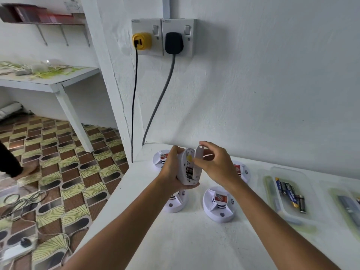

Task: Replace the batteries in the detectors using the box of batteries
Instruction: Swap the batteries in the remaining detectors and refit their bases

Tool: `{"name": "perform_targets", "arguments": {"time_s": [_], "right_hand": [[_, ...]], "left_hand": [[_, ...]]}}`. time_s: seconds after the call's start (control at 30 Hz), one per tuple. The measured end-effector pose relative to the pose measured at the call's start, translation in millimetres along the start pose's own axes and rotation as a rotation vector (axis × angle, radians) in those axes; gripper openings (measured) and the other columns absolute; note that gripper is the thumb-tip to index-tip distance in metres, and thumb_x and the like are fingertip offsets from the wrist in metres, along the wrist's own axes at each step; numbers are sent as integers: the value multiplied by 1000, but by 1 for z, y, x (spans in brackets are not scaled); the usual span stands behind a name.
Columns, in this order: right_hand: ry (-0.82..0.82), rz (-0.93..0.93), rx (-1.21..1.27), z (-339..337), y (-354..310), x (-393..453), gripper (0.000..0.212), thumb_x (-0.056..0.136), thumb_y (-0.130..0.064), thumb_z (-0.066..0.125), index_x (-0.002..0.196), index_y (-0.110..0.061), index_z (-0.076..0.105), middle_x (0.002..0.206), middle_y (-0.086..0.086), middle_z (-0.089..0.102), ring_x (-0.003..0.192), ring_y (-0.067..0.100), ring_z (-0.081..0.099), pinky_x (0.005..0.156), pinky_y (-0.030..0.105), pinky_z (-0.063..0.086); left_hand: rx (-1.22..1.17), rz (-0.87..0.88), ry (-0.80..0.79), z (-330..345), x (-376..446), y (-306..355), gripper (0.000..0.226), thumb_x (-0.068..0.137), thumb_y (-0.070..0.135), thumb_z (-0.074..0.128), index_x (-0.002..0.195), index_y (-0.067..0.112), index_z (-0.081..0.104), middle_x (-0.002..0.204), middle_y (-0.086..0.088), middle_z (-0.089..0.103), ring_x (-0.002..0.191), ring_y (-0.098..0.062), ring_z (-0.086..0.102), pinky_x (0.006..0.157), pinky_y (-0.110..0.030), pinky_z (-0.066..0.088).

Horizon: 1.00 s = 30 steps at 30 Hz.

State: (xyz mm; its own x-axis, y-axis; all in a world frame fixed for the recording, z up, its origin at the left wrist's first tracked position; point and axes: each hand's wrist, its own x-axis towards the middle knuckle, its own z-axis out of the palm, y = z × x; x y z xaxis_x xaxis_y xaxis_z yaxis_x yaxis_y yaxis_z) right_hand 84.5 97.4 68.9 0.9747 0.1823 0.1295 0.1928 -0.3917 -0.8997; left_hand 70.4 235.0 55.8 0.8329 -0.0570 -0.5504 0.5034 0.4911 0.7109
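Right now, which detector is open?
The detector held up in the left hand. Its cover is off in the right hand, batteries showing. The others lie on the table.

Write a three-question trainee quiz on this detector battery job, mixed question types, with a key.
1. True or false: the detector in the left hand has its battery compartment open.
2. Multiple choice: where are the loose batteries? A) on the floor; B) in the clear plastic box on the table's right side; C) on the wall shelf.
3. Short answer: what does the right hand pinch beside the held detector?

Key
1. True: dark cells show inside the open back.
2. B
3. The white battery cover, lifted off the compartment.
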Motion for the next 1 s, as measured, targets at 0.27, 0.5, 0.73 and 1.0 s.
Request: {"name": "perform_targets", "arguments": {"time_s": [0.27,0.5,0.73,1.0], "right_hand": [[-52,178,-370,31,43,56,61,79,-21,69,134,-4,48,129,14,54,118,30,52,91,34,45],[-251,32,-734,51,73,60,31,84,-28,61,108,-8,62,110,10,64,107,29,59,82,33,47],[13,59,43,-26,34,33,8,85,-10,67,77,-13,64,82,5,68,82,28,68,75,41,58],[-15,124,183,-179,79,-20,21,81,-24,75,96,-12,67,101,-2,68,85,21,69,74,41,60]], "left_hand": [[-96,95,-3,-28,3,25,43,86,42,41,109,12,62,115,-20,58,104,-37,51,88,-51,44],[-182,126,-63,-28,8,31,38,88,38,41,102,11,65,111,-20,60,102,-38,53,99,-55,40],[-224,286,-143,29,12,7,41,87,34,38,104,5,62,105,-21,56,95,-37,54,96,-49,38],[-145,370,-152,190,22,-81,42,87,34,34,95,5,63,87,-15,56,79,-26,55,68,-36,43]]}}
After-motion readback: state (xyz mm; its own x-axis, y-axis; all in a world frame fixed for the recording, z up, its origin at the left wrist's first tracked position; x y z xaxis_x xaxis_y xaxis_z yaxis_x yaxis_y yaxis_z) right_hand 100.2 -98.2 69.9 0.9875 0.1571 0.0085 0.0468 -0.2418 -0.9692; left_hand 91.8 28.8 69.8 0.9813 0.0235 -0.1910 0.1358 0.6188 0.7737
